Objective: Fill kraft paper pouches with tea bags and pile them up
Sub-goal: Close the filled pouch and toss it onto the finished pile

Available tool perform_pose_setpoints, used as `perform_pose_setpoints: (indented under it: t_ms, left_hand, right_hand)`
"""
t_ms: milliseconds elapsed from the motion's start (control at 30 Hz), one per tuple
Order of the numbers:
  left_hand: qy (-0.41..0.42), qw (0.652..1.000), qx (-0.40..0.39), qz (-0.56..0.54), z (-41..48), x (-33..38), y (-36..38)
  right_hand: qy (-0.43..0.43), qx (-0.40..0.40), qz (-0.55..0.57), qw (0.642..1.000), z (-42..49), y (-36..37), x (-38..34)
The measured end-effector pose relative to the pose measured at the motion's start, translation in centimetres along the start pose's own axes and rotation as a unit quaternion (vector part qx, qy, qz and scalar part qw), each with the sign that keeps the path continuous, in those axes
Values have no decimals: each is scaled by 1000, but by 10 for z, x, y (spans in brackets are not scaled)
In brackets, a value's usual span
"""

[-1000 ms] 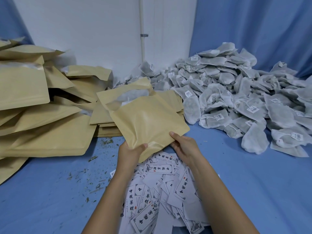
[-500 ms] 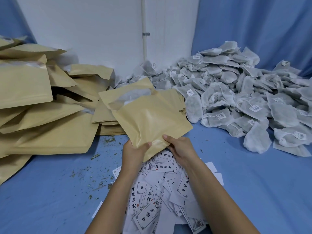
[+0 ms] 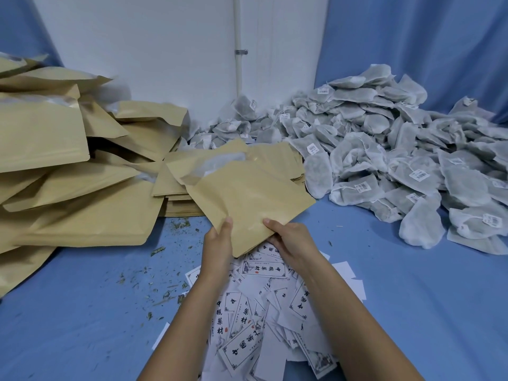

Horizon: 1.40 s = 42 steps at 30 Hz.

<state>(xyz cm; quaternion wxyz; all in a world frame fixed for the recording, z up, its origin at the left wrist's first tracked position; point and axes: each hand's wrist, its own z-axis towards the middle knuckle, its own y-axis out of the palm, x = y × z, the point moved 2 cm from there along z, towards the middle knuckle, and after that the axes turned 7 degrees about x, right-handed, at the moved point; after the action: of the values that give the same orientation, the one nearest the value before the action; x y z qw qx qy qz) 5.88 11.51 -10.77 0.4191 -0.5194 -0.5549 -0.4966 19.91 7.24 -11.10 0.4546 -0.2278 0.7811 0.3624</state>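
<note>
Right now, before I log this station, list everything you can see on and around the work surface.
held kraft pouch: one, tan, centre, mouth open with something white inside
bulging pouch pile: many, tan, left side
flat pouch stack: one stack, tan, behind the held pouch
tea bags: large heap, grey-white with tags, right and back
printed cards: loose pile, white with black characters, near centre
leaf crumbs: scattered, green, left of the cards
cloth: one, blue, covering the surface
pipe: one, white, on the back wall
left hand: grips the pouch's near edge
right hand: grips the same edge
</note>
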Motion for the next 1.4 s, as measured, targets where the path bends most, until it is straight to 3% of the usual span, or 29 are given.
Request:
perform_pose_setpoints:
  t_ms: [200,500,667,833,1000,1133,1300,1400]
  left_hand:
    - [-41,999,-15,-30,7,4,-9]
    - [-29,999,-18,11,7,-1,-11]
    - [-27,999,-3,21,7,-1,-11]
    - [-17,999,-1,28,7,-1,-12]
    - [-19,999,9,24,4,0,-9]
    - [-18,999,10,27,2,0,-8]
    - [-27,1000,14,10,-1,2,-7]
    - [-17,999,23,19,-3,2,-6]
  right_hand:
    - [-17,111,89,990,5,-16,-18]
    - [-27,123,75,989,8,-21,-18]
    - [6,63,96,993,5,-13,-12]
    - [-13,81,45,996,4,-10,-8]
    - [16,23,31,999,-1,-2,-2]
    - [-11,58,-18,998,-2,0,0]
    - [20,-12,-12,1000,-7,4,4]
    - [5,11,-47,999,-8,6,4]
